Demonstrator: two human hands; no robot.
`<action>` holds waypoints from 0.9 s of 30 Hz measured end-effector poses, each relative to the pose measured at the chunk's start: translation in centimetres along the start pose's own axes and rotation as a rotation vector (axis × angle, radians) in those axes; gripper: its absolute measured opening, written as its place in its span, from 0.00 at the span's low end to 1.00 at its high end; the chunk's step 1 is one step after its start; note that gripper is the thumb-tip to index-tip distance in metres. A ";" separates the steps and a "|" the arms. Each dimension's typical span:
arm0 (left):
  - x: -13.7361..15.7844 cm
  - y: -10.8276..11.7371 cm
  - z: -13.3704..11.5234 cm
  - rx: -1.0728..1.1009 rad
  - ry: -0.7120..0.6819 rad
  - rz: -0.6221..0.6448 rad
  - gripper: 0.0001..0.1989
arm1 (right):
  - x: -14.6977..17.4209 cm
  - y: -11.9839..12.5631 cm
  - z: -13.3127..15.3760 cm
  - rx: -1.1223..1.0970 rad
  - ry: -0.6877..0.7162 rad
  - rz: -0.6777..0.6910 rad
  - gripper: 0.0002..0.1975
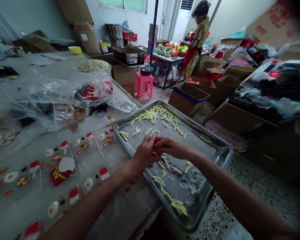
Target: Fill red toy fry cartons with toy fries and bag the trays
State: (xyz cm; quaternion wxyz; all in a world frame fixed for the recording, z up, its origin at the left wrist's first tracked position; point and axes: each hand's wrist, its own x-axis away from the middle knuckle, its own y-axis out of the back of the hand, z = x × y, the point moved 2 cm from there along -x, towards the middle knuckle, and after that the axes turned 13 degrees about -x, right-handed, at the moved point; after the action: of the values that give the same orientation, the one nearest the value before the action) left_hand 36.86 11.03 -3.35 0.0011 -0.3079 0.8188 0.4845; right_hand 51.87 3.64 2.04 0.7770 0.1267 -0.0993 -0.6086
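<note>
clamping a red packet (155, 153) between left hand (145, 150) and right hand (171, 146) over the tray (197, 155), likely keeping pale strips (153, 113) close.

Over one metal tray (200, 131): two hands (145, 154), one red packet (155, 153); beyond it, one person (199, 36); left, one yellow bowl (74, 50).

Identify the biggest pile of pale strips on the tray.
The pile at the far end of the tray, beyond the left hand and right hand: many strips together, while others, like the near clump, hold only a few.
</note>
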 end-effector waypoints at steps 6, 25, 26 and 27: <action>-0.9 2.9 3.2 -0.108 0.119 -0.120 0.41 | -5.9 8.7 -4.8 0.139 -0.209 -0.565 0.19; 0.7 7.2 4.7 -0.121 0.177 -0.038 0.51 | -8.3 6.8 -7.9 0.789 -0.505 -0.659 0.11; 0.8 7.3 4.5 -0.128 0.197 -0.026 0.51 | -8.0 6.9 -7.9 0.756 -0.505 -0.679 0.10; 0.9 7.4 4.5 -0.144 0.226 -0.016 0.51 | -7.7 7.0 -7.9 0.716 -0.489 -0.706 0.09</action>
State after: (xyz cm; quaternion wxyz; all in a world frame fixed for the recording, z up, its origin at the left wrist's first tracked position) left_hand 31.09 16.68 -0.10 -0.1093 -0.3661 0.7744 0.5043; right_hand 58.88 13.25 -3.19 0.3889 0.2632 -0.4288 -0.7718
